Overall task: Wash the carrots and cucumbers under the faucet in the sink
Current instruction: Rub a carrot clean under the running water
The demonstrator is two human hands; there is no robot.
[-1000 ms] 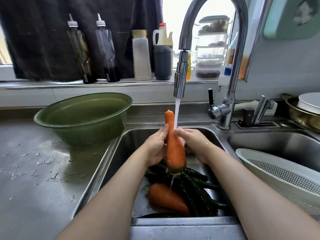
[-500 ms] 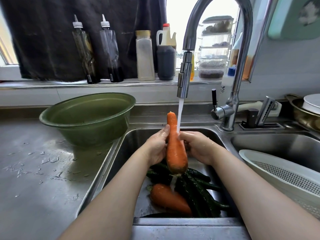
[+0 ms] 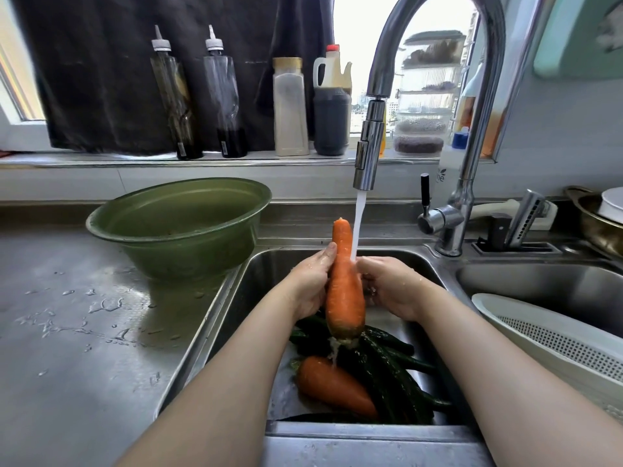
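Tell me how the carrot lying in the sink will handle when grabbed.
The lying carrot is probably slippery: runoff from the held carrot drips onto it. Likely stiff, given its straight shape. Round and tapered beside the cucumbers, it may roll when nudged.

Both forearms are bare, and the left hand and right hand glisten with water drops.

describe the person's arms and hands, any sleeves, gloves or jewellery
Both arms are bare as far as the frame shows, with no sleeve or cuff in view. The left hand and right hand wear no gloves, and no ring, watch or bracelet shows. Both hands are wet, with water drops on them.
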